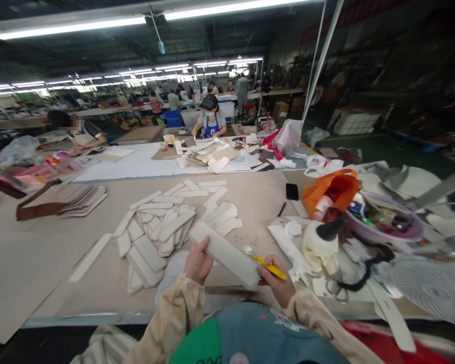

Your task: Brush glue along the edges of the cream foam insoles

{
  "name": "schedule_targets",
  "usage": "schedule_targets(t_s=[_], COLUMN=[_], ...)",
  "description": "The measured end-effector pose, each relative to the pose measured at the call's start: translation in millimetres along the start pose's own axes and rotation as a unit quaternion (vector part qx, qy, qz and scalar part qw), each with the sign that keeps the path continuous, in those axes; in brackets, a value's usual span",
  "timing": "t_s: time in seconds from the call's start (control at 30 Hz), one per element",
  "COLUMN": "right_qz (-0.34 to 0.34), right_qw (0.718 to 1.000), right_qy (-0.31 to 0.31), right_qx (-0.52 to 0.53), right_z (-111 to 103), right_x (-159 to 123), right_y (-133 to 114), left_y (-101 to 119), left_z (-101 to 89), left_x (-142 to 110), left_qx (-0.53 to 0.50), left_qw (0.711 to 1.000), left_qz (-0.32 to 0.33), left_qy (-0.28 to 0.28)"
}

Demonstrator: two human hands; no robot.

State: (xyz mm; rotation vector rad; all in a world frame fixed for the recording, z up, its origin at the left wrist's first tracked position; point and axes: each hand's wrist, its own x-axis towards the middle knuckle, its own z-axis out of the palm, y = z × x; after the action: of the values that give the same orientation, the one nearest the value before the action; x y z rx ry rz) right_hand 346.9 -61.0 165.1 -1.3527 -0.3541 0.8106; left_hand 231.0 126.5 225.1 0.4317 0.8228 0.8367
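Close to the table's front edge, a long off-white panel with rounded ends (225,254) is held at a slant between my two hands. My left hand (199,260) is closed on its left part, thumb on top. At the opposite end, my right hand (276,283) touches the panel and grips a yellow-handled tool (271,267). The tool has a whitish tip, too small to identify, pointing up and left. Beyond the panel lies a loose heap of similar off-white strips (151,217). A few shorter rounded pieces (223,217) are just behind it.
Stacked brown-edged sheets (79,199) lie left. On the right are a black phone (291,191), an orange bag (331,189), a purple basin (413,227), scissors (336,290) and a round fan (432,288). Co-workers (211,121) sit across the table.
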Motion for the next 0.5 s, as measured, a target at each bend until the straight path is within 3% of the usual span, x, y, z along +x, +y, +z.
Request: schedule_targets(t_s=[0.23, 0.5], right_qz=[-0.030, -0.023], right_qw=[0.999, 0.999], right_qy=[-0.017, -0.008], right_qx=[0.016, -0.034], right_z=[3.4, 7.4], right_x=[0.9, 3.5], right_y=[0.7, -0.4], left_y=[-4.7, -3.7], left_z=[-1.9, -1.9], left_x=[6.6, 9.4], left_qx=[0.011, -0.008], left_qw=[1.000, 1.000], left_qz=[-0.011, -0.023], left_qy=[-0.003, 0.008])
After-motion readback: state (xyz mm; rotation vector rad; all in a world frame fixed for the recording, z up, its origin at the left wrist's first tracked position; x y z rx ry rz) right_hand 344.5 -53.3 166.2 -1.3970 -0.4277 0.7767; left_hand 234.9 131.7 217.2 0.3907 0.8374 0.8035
